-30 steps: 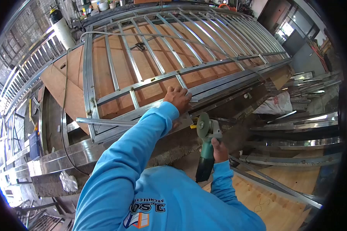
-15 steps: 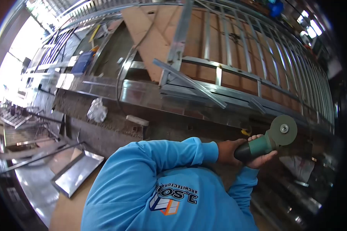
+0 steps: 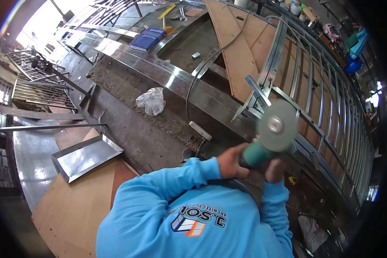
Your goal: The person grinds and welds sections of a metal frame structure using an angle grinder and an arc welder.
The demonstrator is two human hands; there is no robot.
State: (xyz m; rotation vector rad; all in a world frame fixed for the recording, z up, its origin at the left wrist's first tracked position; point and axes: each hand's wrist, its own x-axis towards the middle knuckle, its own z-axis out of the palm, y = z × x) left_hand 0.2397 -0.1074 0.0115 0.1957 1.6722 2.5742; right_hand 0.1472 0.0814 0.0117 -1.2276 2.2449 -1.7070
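From the head view, both hands are on the angle grinder (image 3: 266, 139). The left hand (image 3: 230, 161) is wrapped around the green body from the near side, fingers curled tight on it. The right hand (image 3: 274, 170) sits just beside it, under the tool, also closed on the body, though it's a bit blurry. The grinder's disc (image 3: 277, 125) points up and away from the hands, in front of the steel gate frame (image 3: 314, 103) lying on plywood. Off past the left hand there's a crumpled plastic bag (image 3: 151, 101) on the concrete ledge, and a shiny metal tray (image 3: 87, 155) farther left.
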